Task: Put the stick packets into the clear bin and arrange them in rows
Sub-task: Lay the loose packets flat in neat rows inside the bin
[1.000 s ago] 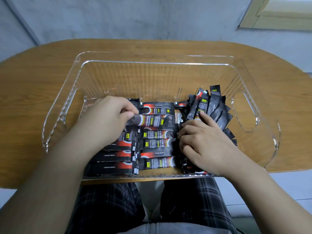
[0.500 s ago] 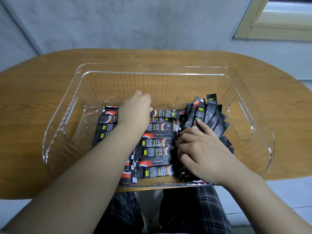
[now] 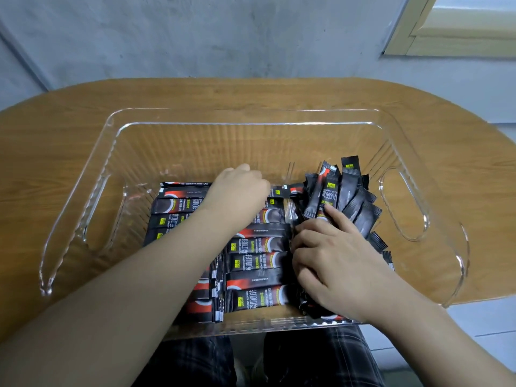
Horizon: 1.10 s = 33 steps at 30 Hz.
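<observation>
- The clear bin (image 3: 251, 122) sits on the wooden desk (image 3: 55, 141); every stick packet in view is already inside it, so the loading part looks done.
- Left row (image 3: 178, 210), toward 9 o'clock of the bin floor: packets lie flat and parallel, partly under the forearm.
- The left hand (image 3: 237, 191) reaches to the 12 o'clock end of the rows, fingers curled down onto a packet; whether it pinches one I cannot tell.
- Middle row (image 3: 258, 263) lies neatly stacked.
- The right hand (image 3: 332, 258) grasps the loose bundle (image 3: 343, 196) at 3 o'clock, fanned and tilted; that bundle probably remains to be laid out.
</observation>
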Tool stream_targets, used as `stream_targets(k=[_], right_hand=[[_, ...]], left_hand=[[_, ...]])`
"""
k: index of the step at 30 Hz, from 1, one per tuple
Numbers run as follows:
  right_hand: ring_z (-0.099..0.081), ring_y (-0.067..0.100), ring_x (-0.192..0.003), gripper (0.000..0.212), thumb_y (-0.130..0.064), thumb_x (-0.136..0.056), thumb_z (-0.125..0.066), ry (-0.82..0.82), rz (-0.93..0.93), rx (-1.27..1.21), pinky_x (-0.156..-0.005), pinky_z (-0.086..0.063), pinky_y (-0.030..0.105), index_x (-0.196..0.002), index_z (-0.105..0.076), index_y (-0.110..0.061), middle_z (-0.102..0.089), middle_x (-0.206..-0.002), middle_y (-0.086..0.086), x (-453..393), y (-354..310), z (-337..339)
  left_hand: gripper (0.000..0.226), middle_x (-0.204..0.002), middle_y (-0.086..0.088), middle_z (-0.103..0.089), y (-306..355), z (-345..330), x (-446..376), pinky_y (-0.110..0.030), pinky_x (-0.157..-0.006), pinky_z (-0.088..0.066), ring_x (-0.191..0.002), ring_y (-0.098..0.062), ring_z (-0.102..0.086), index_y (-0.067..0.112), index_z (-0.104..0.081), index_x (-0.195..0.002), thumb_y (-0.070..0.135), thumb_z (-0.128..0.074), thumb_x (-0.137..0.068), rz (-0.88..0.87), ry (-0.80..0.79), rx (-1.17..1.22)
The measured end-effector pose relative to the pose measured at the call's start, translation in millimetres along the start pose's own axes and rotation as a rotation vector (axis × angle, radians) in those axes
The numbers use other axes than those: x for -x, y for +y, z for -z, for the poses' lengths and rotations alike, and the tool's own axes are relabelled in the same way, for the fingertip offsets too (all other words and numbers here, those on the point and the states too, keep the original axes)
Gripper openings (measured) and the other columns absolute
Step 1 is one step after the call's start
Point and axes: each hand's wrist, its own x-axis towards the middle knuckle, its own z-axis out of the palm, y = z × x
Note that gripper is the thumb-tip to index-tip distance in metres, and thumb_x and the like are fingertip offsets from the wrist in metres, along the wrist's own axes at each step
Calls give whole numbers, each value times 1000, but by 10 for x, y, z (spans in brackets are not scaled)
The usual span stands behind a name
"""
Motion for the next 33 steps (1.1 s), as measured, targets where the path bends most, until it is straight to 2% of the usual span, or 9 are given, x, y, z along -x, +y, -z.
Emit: stream_targets(k=[3,6,9,15,23,28,33], right_hand=[[-58,17,-99,35,-32,-80,-36,-21,-3,-6,-114,-13,45,-70,-69,-23,-63,-82,-11,-25,-17,-1],[-57,17,-100,33,-31,-79,-38,-41,2,-31,-115,-12,44,-69,-68,-24,-62,-82,-11,-61,-48,17],[-57,16,-100,31,-30,-78,-39,-65,11,-48,-115,-11,44,-68,-67,-24,-61,-83,-12,-107,-85,37],[-57,14,-101,33,-32,-79,-37,-56,24,-51,-113,-13,43,-68,-68,-26,-62,-84,-15,-139,-110,53],[-48,6,-110,45,-39,-78,-27,-88,-4,-123,-115,6,28,-75,-70,-27,-63,-95,-18,-222,-205,99],[-45,2,-109,48,-42,-76,-24,-105,-7,-130,-114,8,25,-74,-70,-27,-62,-97,-19,-359,-255,102],[-48,4,-105,46,-41,-77,-27,-132,-10,-105,-114,8,24,-74,-71,-28,-62,-94,-18,-484,-251,86]], left_hand=[[14,-94,5,-62,-36,-56,35,-29,-70,-36,-90,-18,-49,20,-65,-101,14,-63,-88,57,70,61],[20,-85,5,-63,-42,-100,79,-30,-67,-42,-81,-19,-54,21,-70,-88,7,-76,-74,98,156,118],[26,-81,6,-62,-85,-152,125,-31,-63,-42,-76,-20,-55,21,-70,-83,4,-80,-65,86,165,148],[34,-117,9,-58,-97,-145,157,-32,-84,-38,-105,-18,-51,28,-65,-113,8,-63,-85,-27,73,114],[27,-101,5,-65,-264,-199,155,-30,-77,-44,-93,-18,-53,20,-69,-101,0,-59,-86,77,117,142],[30,-100,3,-64,-361,-216,135,-29,-74,-42,-93,-19,-53,17,-68,-101,-5,-56,-84,107,114,180],[26,-109,6,-59,-291,-205,99,-30,-80,-39,-101,-19,-49,21,-65,-108,6,-60,-88,21,119,252]])
